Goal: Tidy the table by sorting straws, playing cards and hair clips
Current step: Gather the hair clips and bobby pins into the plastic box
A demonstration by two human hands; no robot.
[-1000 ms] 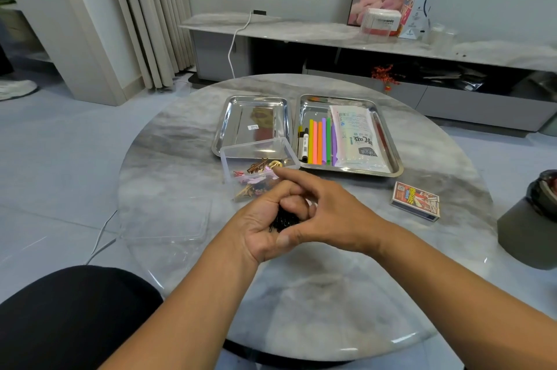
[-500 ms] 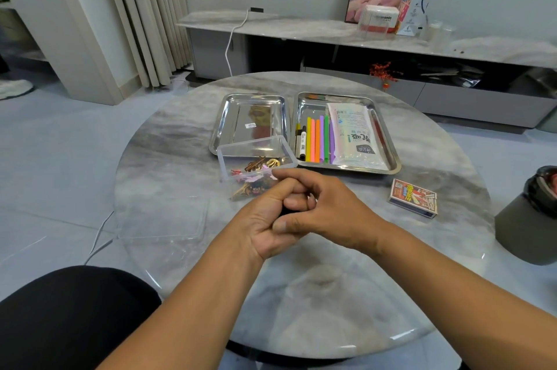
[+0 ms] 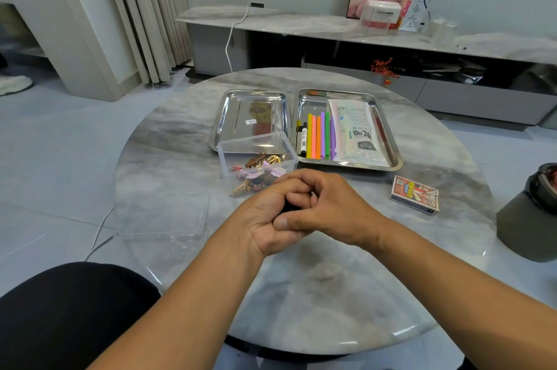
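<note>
Cupping a small dark item, likely a hair clip (image 3: 288, 207), both hands were clasped together at 6 o'clock of the clear box (image 3: 256, 155); I'd have released it over that box.

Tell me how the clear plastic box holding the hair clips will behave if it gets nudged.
The clear plastic box looks thin-walled and light, so it would probably slide on the glossy marble table rather than tip. It has no lid on, so the hair clips might rattle or spill if it is jolted.
</note>
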